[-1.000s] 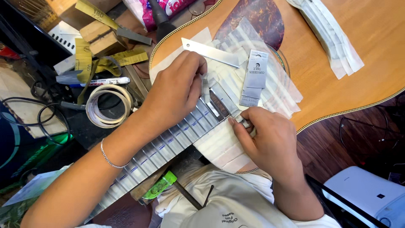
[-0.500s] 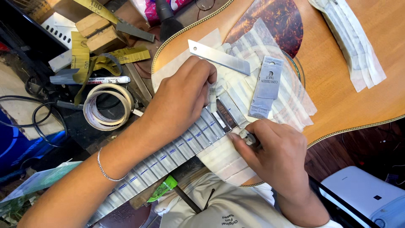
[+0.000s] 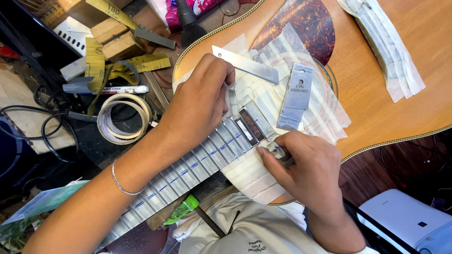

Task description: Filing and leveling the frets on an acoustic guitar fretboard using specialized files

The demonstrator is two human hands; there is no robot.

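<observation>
Where tape covers fretboard (image 3: 197, 164), one dark slot shows.

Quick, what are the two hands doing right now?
Left hand: fingers curled, pressing down on the taped guitar neck; holds nothing.
Right hand: closed around a small metal tool at the neck's edge.

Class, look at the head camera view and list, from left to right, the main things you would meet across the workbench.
Black cable → roll of masking tape → left hand → taped guitar fretboard → right hand → strip of peeled tape on the guitar body
</observation>
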